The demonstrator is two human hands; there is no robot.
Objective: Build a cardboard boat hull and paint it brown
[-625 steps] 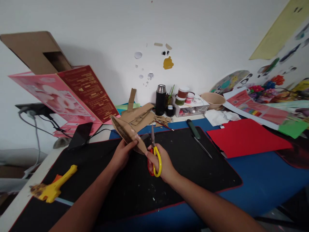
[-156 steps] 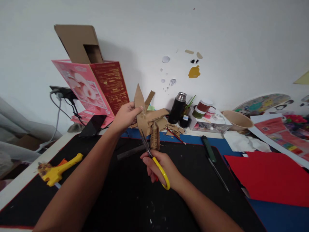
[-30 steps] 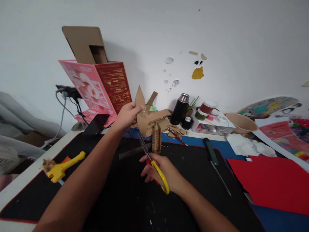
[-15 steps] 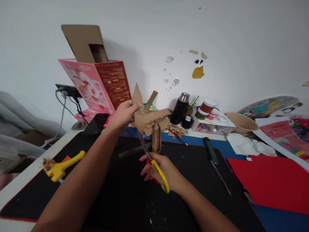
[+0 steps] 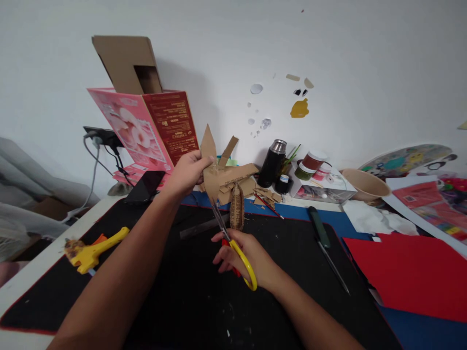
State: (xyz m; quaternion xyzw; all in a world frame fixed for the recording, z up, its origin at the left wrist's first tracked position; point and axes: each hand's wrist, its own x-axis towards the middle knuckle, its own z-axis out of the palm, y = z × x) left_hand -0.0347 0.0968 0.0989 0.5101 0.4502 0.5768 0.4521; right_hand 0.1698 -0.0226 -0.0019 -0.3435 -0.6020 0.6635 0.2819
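My left hand (image 5: 190, 171) pinches a flat, pointed cardboard piece (image 5: 208, 142) upright, with clear tape around its middle. Below it, my right hand (image 5: 242, 257) grips scissors (image 5: 243, 262) with yellow and red handles, the blades pointing up at the piece's lower end. The blades look nearly closed, and whether they touch the cardboard is hard to tell. Just right of the blades stands a boat-shaped corrugated cardboard piece (image 5: 237, 208). Behind it lies a pile of cardboard scraps (image 5: 239, 174).
A yellow glue gun (image 5: 91, 253) and black phone (image 5: 145, 187) are on the left. A pink box (image 5: 133, 126) stands behind. Toward the right are a black thermos (image 5: 272, 164), paint jars (image 5: 309, 165), a green-handled knife (image 5: 320, 227) and red sheets (image 5: 412, 272).
The scissor blades have shifted slightly right and look closer together. My left hand and the cardboard piece have barely moved.
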